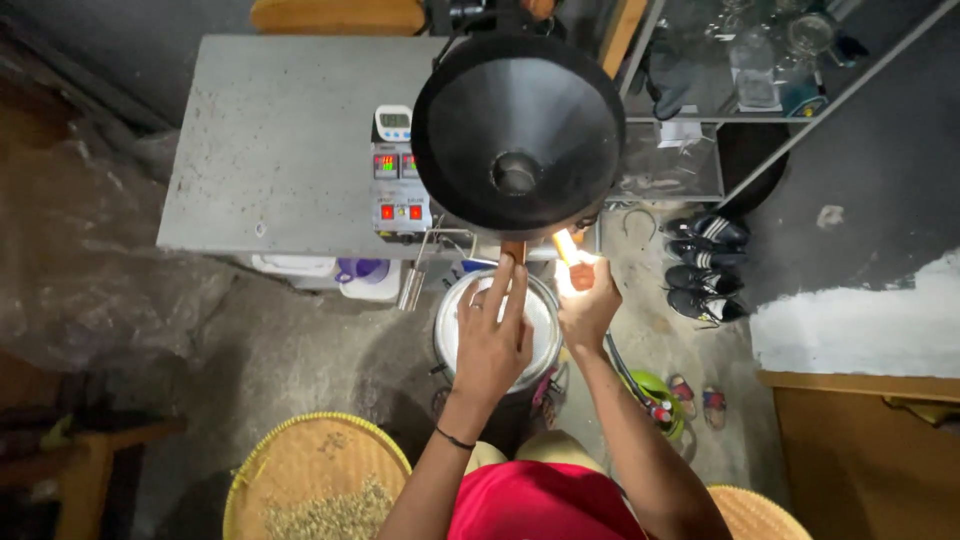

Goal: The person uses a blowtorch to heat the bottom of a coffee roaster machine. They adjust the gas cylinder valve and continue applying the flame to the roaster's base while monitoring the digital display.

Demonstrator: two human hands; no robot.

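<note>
My left hand reaches forward with fingers stretched out, its fingertips at a small brown handle under the big black funnel. My right hand is closed around a lighter that burns with a bright flame just below the funnel's rim. Beneath both hands stands a round metal drum with a white lid. A thin black band circles my left wrist.
A grey table carries a control box with lit red displays and a white timer. Woven yellow trays with pale grains lie at the bottom left. Black shoes line the floor at right, near a glass shelf.
</note>
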